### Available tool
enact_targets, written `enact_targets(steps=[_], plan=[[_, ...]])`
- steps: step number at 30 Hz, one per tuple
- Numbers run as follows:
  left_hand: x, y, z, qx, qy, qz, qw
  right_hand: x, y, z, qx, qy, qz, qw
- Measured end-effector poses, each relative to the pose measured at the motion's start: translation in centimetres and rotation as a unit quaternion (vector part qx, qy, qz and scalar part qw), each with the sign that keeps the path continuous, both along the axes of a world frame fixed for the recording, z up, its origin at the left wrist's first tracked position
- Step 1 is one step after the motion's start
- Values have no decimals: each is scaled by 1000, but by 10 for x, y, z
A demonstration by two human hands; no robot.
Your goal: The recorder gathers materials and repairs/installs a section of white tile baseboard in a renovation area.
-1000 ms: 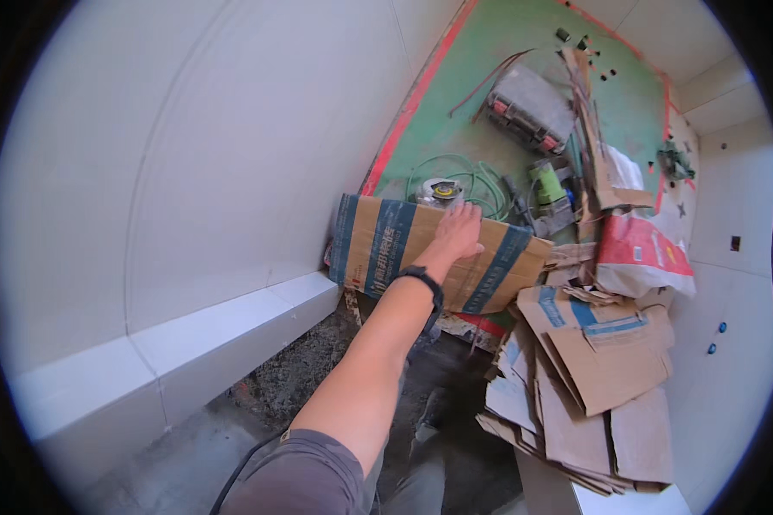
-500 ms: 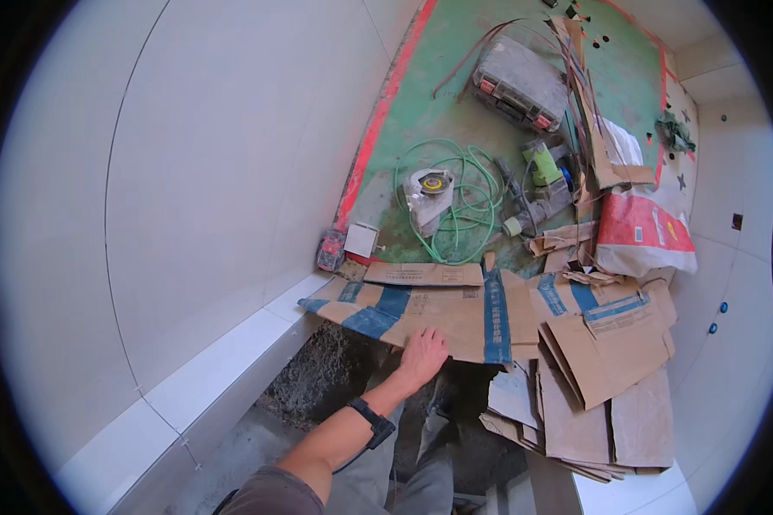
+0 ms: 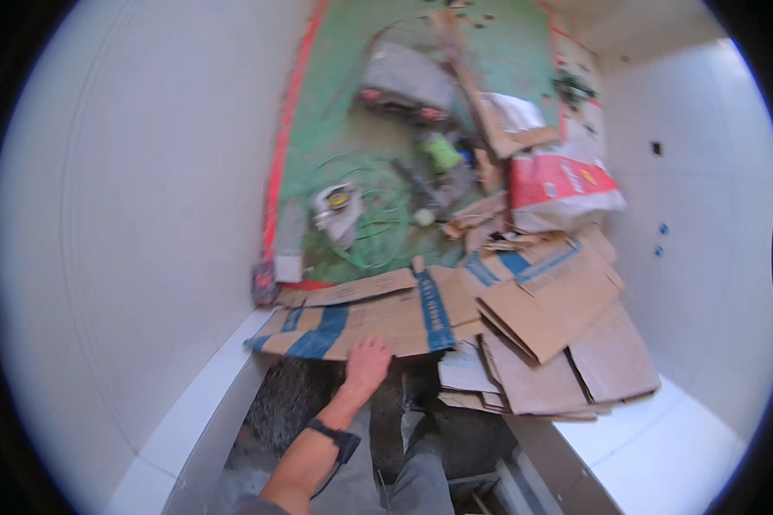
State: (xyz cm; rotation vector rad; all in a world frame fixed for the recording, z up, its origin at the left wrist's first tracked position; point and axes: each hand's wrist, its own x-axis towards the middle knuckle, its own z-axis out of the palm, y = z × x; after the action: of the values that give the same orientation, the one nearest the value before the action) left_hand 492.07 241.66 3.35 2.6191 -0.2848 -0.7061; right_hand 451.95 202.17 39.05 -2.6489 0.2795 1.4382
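Cardboard (image 3: 376, 316), mid-frame, bears blurred print — your left hand (image 3: 368, 362) stretches onto its lower edge — can't tell whether fingers clamp.

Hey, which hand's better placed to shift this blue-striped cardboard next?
Probably your left: your left hand is at the near edge of the cardboard, while your right hand is out of view.

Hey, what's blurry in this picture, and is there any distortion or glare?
In the head view, the toolbox and green hose are smeared; the blue-striped cardboard sheet looks clearer; the fisheye visibly bends the red floor stripe and leaves a dark rim; a pale bright patch, perhaps glare, sits at the upper-right edge.
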Motion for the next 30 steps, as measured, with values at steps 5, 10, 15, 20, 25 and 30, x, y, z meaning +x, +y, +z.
enact_targets(steps=[5,10,15,20,25,30], plan=[[16,13,53,-22,-20,-54,998,14,34,-2,-14,61,-116,991],[49,-1,126,-61,-81,-59,993,-13,59,8,-13,-17,-170,985],[97,-7,193,-70,-115,-17,991,-50,58,0,-15,-55,-208,976],[170,-21,264,-44,-172,9,984,-56,42,-8,-23,-12,-230,973],[236,-36,307,5,-248,2,969,-78,33,-22,-41,-13,-287,957],[278,-40,291,68,-324,-16,943,-101,29,-34,-25,-76,-308,948]])
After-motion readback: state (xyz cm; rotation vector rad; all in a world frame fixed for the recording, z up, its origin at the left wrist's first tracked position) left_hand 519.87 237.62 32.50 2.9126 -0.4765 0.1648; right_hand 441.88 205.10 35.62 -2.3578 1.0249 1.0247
